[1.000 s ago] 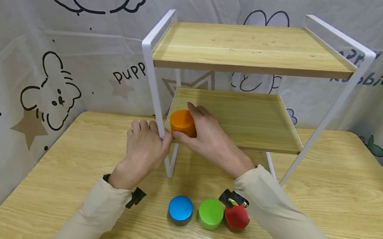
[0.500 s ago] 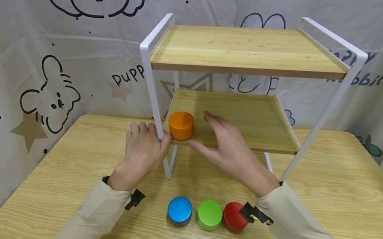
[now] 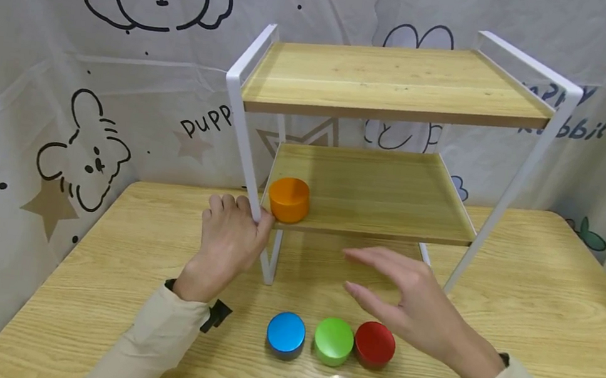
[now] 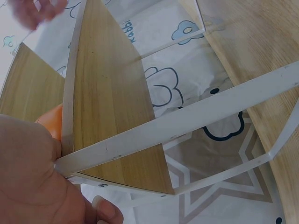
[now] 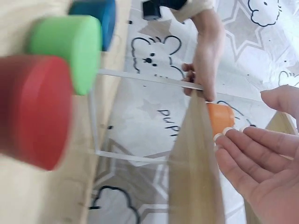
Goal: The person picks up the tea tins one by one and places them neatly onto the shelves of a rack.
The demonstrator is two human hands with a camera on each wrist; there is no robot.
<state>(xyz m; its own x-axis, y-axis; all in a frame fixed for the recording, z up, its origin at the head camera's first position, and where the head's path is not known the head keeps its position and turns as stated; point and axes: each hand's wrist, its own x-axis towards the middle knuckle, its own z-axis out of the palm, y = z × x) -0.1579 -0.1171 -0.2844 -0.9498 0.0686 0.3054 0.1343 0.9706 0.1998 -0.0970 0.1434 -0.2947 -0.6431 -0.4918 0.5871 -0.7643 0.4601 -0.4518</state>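
My left hand [image 3: 230, 237] grips the front left white post [image 3: 248, 144] of a two-tier wooden shelf, at the height of its lower board [image 3: 371, 191]. An orange round tin [image 3: 288, 201] stands on that board's front left corner, just right of my left thumb. In the left wrist view the tin is mostly hidden behind the board and hand. My right hand [image 3: 419, 307] holds nothing; its fingers and thumb are spread apart in front of the shelf, up and right of a red round tin [image 3: 375, 344].
A green round tin [image 3: 333, 341] and a blue round tin [image 3: 286, 334] stand in a row with the red one on the wooden table [image 3: 114, 292], in front of the shelf. The upper board [image 3: 401, 81] overhangs the lower one. A printed cloth [image 3: 15, 84] hangs behind.
My right hand has let go of the orange tin on the lower board and drawn back to the right and toward me. My left hand has stayed on the post.
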